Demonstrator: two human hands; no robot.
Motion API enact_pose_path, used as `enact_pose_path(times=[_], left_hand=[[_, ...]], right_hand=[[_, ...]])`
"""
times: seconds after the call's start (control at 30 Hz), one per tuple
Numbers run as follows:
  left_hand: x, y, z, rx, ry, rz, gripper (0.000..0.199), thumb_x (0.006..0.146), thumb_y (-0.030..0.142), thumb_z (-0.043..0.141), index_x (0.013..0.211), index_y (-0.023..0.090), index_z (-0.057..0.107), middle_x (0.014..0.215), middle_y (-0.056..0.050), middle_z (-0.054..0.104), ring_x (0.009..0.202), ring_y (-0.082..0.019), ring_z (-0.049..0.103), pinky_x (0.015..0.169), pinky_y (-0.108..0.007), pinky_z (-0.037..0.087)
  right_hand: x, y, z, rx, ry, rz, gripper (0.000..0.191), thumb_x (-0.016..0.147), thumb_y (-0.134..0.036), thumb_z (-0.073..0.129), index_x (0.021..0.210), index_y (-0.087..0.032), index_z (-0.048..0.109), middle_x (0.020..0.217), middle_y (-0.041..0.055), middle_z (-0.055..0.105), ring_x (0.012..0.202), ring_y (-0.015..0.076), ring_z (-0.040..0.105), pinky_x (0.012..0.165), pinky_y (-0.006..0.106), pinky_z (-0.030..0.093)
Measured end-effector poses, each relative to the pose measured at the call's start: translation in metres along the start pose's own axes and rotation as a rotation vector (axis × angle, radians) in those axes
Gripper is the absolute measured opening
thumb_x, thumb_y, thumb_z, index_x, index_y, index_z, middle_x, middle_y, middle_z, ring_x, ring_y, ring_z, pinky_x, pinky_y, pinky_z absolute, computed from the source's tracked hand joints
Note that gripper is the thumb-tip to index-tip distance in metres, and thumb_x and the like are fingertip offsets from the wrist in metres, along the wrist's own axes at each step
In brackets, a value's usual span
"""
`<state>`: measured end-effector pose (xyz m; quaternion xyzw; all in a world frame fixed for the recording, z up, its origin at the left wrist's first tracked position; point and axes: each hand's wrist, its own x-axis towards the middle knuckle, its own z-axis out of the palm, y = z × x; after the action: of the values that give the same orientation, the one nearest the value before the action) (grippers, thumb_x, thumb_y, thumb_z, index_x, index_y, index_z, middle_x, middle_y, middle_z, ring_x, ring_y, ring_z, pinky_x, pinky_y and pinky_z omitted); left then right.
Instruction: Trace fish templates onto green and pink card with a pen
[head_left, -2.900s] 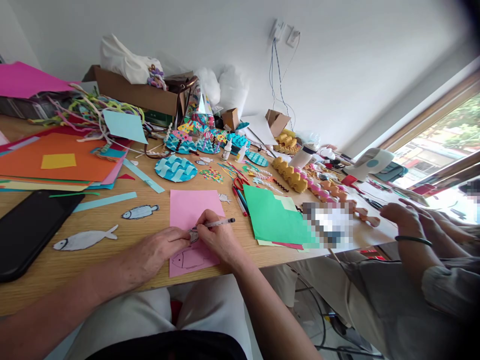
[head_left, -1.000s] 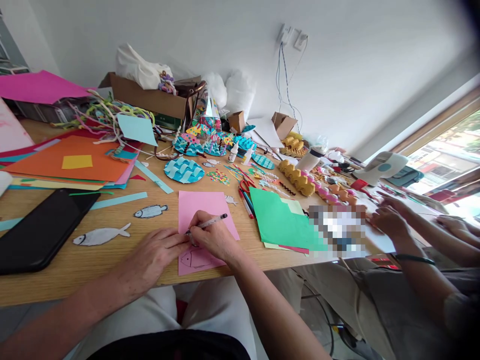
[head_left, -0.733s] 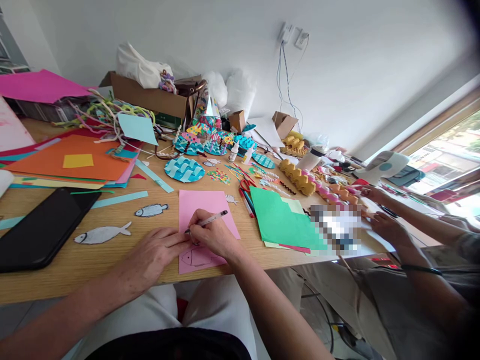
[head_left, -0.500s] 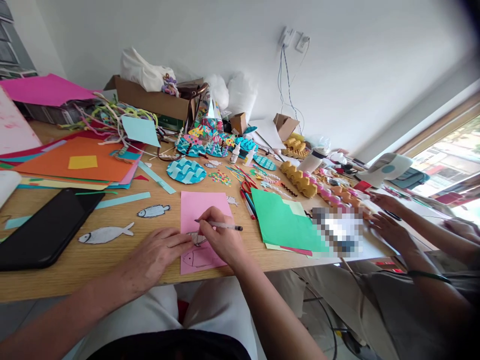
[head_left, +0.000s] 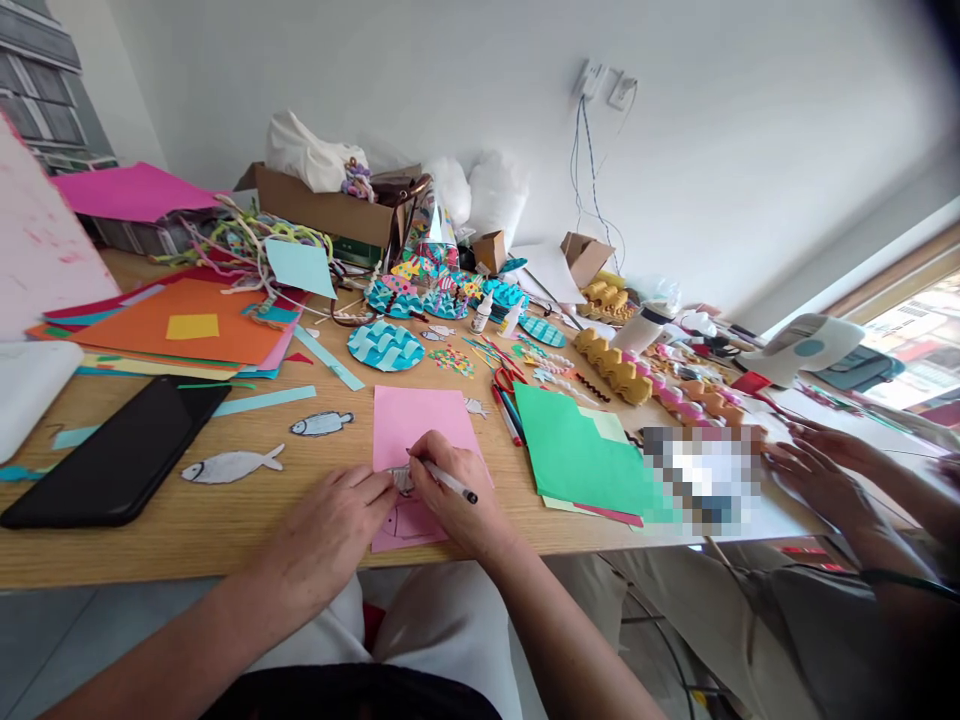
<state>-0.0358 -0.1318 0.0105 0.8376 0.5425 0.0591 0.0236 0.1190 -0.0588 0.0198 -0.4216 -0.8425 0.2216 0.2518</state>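
Note:
My right hand (head_left: 457, 510) grips a pen (head_left: 456, 484) over a sheet of pink paper (head_left: 416, 412), its tip close to a small paper fish cutout (head_left: 403, 480) lying on the sheet. Fingers stretched out, my left hand (head_left: 330, 530) lies flat with its fingertips on the edge of the cutout. Part of the cutout is hidden by both hands. Below it a drawn fish outline (head_left: 409, 522) shows on the pink paper. Left of the sheet lie a white fish cutout (head_left: 232, 465) and a bluish one (head_left: 322, 424).
A black phone (head_left: 112, 450) and stacked coloured paper (head_left: 217, 320) lie at left. Green paper (head_left: 577, 450), markers (head_left: 507, 412) and red-handled scissors (head_left: 510, 376) are at right. Glue bottles (head_left: 482, 312) stand behind. Another person's hands (head_left: 825, 480) work at far right.
The pen has tilted, its back end now lower and nearer me, with the tip by the cutout. My left hand stays at the cutout. The camera view has turned slightly left.

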Motion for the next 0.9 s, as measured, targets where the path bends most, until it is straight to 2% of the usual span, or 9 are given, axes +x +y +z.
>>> enact_pose_path(times=[0.17,0.27,0.4,0.63,0.9], left_hand=[[-0.004,0.009,0.001,0.005,-0.028,-0.079,0.042,0.086,0.0,0.047,0.122,0.016,0.059,0.121,-0.009,0.063,0.104,-0.025,0.058,0.09,-0.042,0.048],[-0.007,0.011,0.005,0.029,-0.032,-0.099,0.042,0.086,0.0,0.048,0.124,0.015,0.058,0.122,-0.008,0.063,0.104,-0.026,0.057,0.089,-0.043,0.049],[-0.007,0.012,0.01,0.063,-0.005,-0.112,0.039,0.086,0.001,0.049,0.12,0.015,0.061,0.122,-0.008,0.064,0.102,-0.026,0.058,0.086,-0.041,0.05],[-0.011,0.01,0.018,0.119,0.075,-0.087,0.043,0.084,0.0,0.046,0.12,0.017,0.062,0.12,-0.006,0.065,0.094,-0.024,0.058,0.082,-0.04,0.049],[-0.011,0.012,0.018,0.122,0.064,-0.085,0.041,0.085,0.001,0.044,0.117,0.018,0.064,0.12,-0.007,0.064,0.095,-0.026,0.057,0.083,-0.041,0.048]], right_hand=[[0.016,0.003,-0.004,0.491,-0.076,0.049,0.007,0.074,-0.015,0.047,0.073,-0.02,0.051,0.058,-0.0049,0.052,0.053,0.0109,0.049,0.051,0.02,0.036],[0.023,0.006,0.002,0.613,-0.134,0.094,0.009,0.067,-0.013,0.046,0.07,-0.02,0.05,0.056,-0.0065,0.047,0.05,0.0093,0.042,0.047,0.019,0.033],[0.025,0.006,0.008,0.643,-0.208,0.13,0.011,0.066,-0.011,0.046,0.07,-0.019,0.051,0.058,-0.0063,0.05,0.051,0.0089,0.044,0.047,0.019,0.035],[0.025,0.002,0.006,0.577,-0.221,0.172,0.012,0.065,-0.008,0.047,0.068,-0.02,0.049,0.057,-0.0066,0.05,0.051,0.0089,0.045,0.047,0.018,0.035],[0.025,0.0,0.006,0.538,-0.231,0.133,0.014,0.067,-0.005,0.046,0.068,-0.019,0.049,0.057,-0.0069,0.049,0.05,0.0082,0.045,0.046,0.017,0.035]])
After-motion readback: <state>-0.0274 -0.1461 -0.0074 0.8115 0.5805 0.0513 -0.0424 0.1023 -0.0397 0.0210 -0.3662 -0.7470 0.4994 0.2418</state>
